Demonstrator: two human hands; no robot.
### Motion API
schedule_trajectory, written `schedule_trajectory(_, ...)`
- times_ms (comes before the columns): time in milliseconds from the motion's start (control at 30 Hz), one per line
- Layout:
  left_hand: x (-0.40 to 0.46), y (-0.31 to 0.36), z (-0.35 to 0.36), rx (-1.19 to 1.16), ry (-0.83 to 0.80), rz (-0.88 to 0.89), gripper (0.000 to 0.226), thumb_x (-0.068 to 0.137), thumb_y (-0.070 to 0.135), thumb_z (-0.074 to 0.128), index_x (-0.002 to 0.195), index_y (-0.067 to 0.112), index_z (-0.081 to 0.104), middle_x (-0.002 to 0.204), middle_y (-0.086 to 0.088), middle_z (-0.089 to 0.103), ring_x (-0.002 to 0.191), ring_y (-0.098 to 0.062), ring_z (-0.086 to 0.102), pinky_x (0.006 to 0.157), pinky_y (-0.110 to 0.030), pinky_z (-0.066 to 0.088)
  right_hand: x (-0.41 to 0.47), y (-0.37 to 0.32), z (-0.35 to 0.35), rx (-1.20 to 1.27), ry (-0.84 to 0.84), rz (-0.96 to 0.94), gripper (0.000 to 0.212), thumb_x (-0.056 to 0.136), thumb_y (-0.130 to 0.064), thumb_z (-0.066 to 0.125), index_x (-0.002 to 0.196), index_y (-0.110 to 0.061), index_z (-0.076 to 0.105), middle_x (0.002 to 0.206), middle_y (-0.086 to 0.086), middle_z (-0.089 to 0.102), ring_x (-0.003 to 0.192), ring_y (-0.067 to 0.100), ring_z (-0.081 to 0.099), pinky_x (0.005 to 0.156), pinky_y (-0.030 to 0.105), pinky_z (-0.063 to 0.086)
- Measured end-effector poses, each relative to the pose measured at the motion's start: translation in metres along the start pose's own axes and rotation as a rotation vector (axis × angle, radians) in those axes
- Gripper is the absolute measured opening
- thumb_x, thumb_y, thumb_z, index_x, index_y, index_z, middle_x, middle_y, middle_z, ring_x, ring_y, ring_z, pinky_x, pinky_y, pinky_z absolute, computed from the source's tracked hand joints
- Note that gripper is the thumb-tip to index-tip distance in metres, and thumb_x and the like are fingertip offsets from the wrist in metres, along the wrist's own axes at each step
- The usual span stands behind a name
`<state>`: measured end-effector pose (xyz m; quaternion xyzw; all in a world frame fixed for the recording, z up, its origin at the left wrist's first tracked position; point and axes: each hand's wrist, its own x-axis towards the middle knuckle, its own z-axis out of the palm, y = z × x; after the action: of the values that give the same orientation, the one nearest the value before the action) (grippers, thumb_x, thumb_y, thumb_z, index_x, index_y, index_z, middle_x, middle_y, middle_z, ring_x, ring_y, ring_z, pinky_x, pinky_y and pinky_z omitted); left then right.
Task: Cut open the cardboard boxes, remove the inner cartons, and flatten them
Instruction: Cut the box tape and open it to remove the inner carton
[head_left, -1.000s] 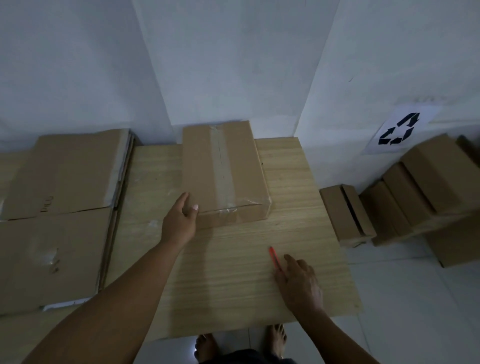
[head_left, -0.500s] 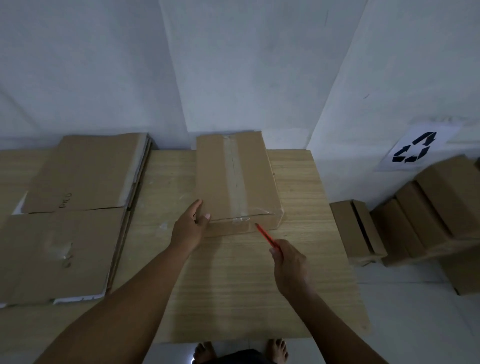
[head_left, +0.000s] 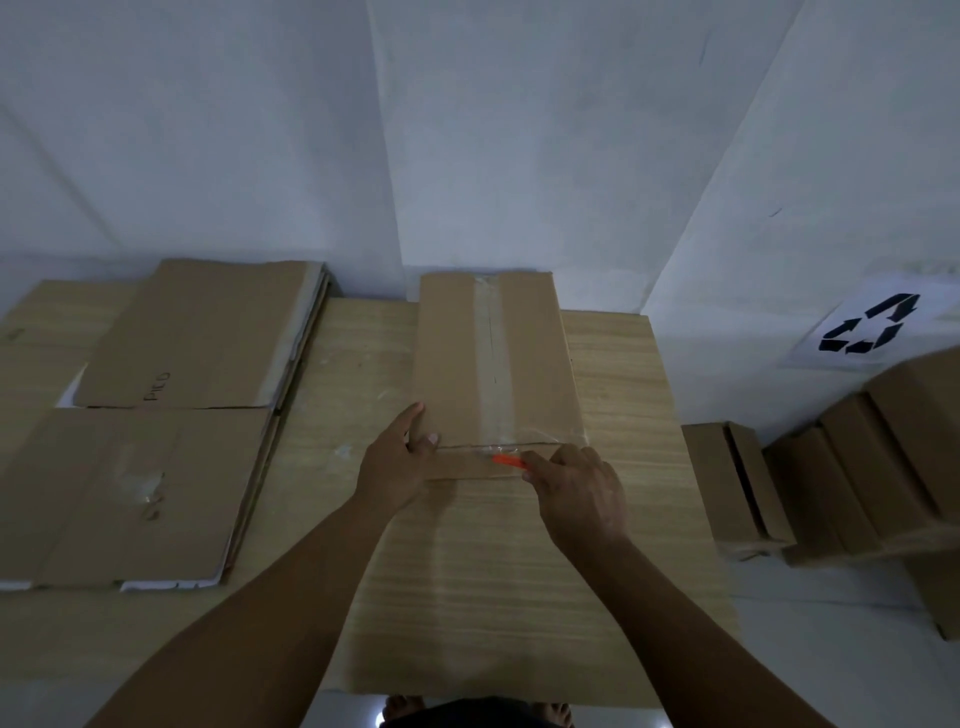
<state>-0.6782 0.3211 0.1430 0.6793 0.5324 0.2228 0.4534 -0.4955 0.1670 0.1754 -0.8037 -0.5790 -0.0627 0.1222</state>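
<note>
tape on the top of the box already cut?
No, the clear tape strip lies whole along the sealed box, and the orange cutter in the right hand is only at its near end.

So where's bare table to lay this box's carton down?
Bare wood lies near the front edge of the table, between the forearms, and in a strip right of the taped box. The left side is crowded with flattened cardboard.

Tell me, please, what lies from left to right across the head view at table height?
Flattened cardboard stack → left hand → orange cutter → right hand → small box on the floor → row of boxes against the wall.
</note>
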Motion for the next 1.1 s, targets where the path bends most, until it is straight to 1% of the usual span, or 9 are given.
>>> schedule_trajectory(67,0.001,-0.001,0.000,-0.015,-0.006,-0.002,0.054,0.096,0.031,0.064,0.147,0.029,0.046,0.151,-0.002,0.048,0.134,-0.018,0.049,0.112,-0.033,0.039,0.001,-0.002,0.001,0.001,0.009,0.003,0.019,0.085,-0.032,0.076,0.104,-0.032,0.074,0.073,-0.003,0.058,0.065,0.011,0.045,0.056,0.026,0.038)
schedule_trajectory(200,0.001,0.000,0.001,-0.020,-0.006,0.010,0.055,0.096,0.030,0.063,0.148,0.027,0.045,0.152,0.000,0.046,0.137,-0.015,0.045,0.109,-0.025,0.034,0.000,-0.005,-0.001,0.050,0.080,-0.037,0.023,0.079,-0.027,0.083,0.101,-0.026,0.076,0.068,-0.002,0.056,0.057,0.012,0.050,0.046,0.025,0.044)
schedule_trajectory(333,0.002,0.001,0.001,-0.009,-0.002,0.015,0.054,0.097,0.029,0.062,0.148,0.027,0.045,0.152,0.000,0.046,0.137,-0.016,0.046,0.106,-0.022,0.033,-0.002,-0.005,0.004,0.046,0.037,-0.028,0.024,0.080,-0.026,0.083,0.103,-0.027,0.076,0.068,-0.003,0.054,0.052,0.009,0.050,0.041,0.023,0.043)
schedule_trajectory(467,0.001,0.001,0.002,-0.015,0.013,0.021,0.053,0.097,0.031,0.063,0.147,0.027,0.047,0.151,0.000,0.048,0.135,-0.016,0.047,0.107,-0.025,0.036,-0.001,-0.007,0.009,0.039,-0.014,-0.003,0.030,0.082,-0.029,0.080,0.111,-0.031,0.072,0.070,-0.004,0.054,0.050,0.008,0.050,0.040,0.023,0.043)
schedule_trajectory(600,0.000,0.003,0.006,-0.004,0.042,0.021,0.054,0.096,0.033,0.064,0.147,0.027,0.047,0.148,0.000,0.051,0.131,-0.017,0.051,0.103,-0.024,0.039,0.002,-0.015,0.013,-0.009,-0.067,0.028,0.032,0.093,-0.032,0.069,0.125,-0.035,0.064,0.076,-0.004,0.057,0.053,0.012,0.056,0.046,0.027,0.045)
schedule_trajectory(733,-0.003,0.006,0.009,0.065,0.056,0.008,0.054,0.098,0.037,0.059,0.149,0.031,0.043,0.145,-0.002,0.054,0.127,-0.021,0.055,0.099,-0.026,0.041,0.004,-0.020,0.015,-0.072,-0.070,-0.006,0.041,0.091,-0.025,0.071,0.130,-0.031,0.062,0.074,-0.001,0.056,0.051,0.014,0.055,0.046,0.028,0.044)
schedule_trajectory(900,-0.002,0.006,0.008,0.159,0.047,-0.003,0.054,0.099,0.043,0.055,0.151,0.036,0.039,0.145,0.000,0.055,0.129,-0.024,0.054,0.106,-0.038,0.045,-0.003,0.000,0.005,-0.114,-0.011,0.047,0.035,0.083,-0.024,0.079,0.117,-0.027,0.071,0.069,-0.001,0.056,0.047,0.013,0.050,0.045,0.026,0.039)
schedule_trajectory(967,-0.002,0.006,0.008,0.176,0.041,-0.001,0.055,0.100,0.043,0.054,0.152,0.035,0.038,0.146,-0.001,0.054,0.130,-0.024,0.054,0.106,-0.038,0.045,-0.010,0.010,0.003,-0.119,-0.022,0.052,0.035,0.082,-0.024,0.081,0.116,-0.024,0.072,0.068,-0.001,0.058,0.045,0.010,0.044,0.044,0.023,0.037)
schedule_trajectory(1100,-0.003,0.008,0.009,0.182,0.018,0.002,0.057,0.100,0.043,0.053,0.153,0.033,0.035,0.149,0.000,0.050,0.133,-0.022,0.051,0.107,-0.036,0.042,-0.020,0.029,-0.005,-0.114,-0.037,0.124,0.035,0.082,-0.024,0.081,0.116,-0.024,0.072,0.067,-0.004,0.056,0.045,0.006,0.034,0.046,0.016,0.021)
